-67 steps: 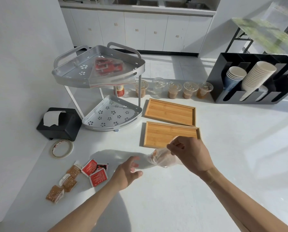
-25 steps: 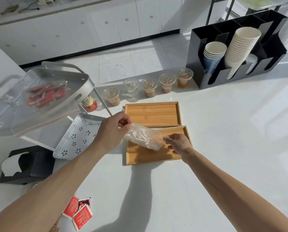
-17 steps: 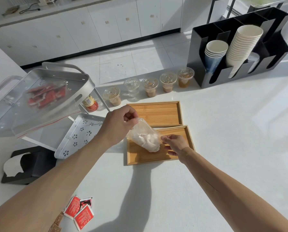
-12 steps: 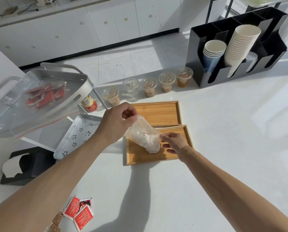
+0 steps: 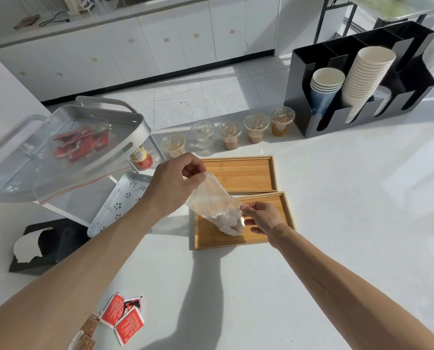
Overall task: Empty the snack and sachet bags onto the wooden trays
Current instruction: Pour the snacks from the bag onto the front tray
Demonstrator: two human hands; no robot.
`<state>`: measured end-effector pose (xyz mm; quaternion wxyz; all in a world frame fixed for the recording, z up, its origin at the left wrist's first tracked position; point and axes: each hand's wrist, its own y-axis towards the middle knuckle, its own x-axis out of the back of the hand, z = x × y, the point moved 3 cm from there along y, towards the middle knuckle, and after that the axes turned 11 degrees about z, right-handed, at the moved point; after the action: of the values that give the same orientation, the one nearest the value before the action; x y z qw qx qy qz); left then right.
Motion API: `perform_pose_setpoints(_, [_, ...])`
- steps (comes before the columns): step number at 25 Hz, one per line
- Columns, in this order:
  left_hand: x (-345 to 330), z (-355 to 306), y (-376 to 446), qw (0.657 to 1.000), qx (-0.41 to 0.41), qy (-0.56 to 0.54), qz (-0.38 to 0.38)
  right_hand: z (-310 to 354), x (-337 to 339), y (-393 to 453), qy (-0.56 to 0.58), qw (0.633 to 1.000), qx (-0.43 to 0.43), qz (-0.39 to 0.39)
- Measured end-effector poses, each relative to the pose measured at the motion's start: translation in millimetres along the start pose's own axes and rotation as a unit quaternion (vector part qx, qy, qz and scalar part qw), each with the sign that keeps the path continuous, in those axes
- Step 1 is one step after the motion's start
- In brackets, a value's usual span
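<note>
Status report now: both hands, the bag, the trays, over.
Left hand pinches clear plastic snack bag at top; right hand pinches its lower edge. Bag tilted over near wooden tray, contents inside. Far wooden tray bare. Nothing blocking.

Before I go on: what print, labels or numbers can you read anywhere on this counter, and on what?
Nothing reads clearly enough to quote.
Red sachets on the counter: white print, too small and blurred.
Red packets in the bag on the rack's top shelf: blurred.
Can under that shelf: yellow and red label, print unreadable.
Clear bag over the near tray: no print visible.
</note>
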<state>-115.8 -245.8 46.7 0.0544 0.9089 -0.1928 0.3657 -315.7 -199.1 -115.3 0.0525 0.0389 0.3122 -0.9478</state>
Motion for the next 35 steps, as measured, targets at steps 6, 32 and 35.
perform_pose_setpoints(6, [15,2,-9,1.000,0.004,0.005,-0.024,8,-18,5,0.007,1.000,0.010,0.007])
perform_pose_setpoints(32, [35,28,-29,0.990,0.033,-0.102,-0.096,36,-12,-16,0.005,0.997,0.079,-0.015])
perform_pose_setpoints(35, [30,46,-56,0.964,0.062,-0.214,-0.144,44,-10,-31,0.023,0.993,0.117,0.013])
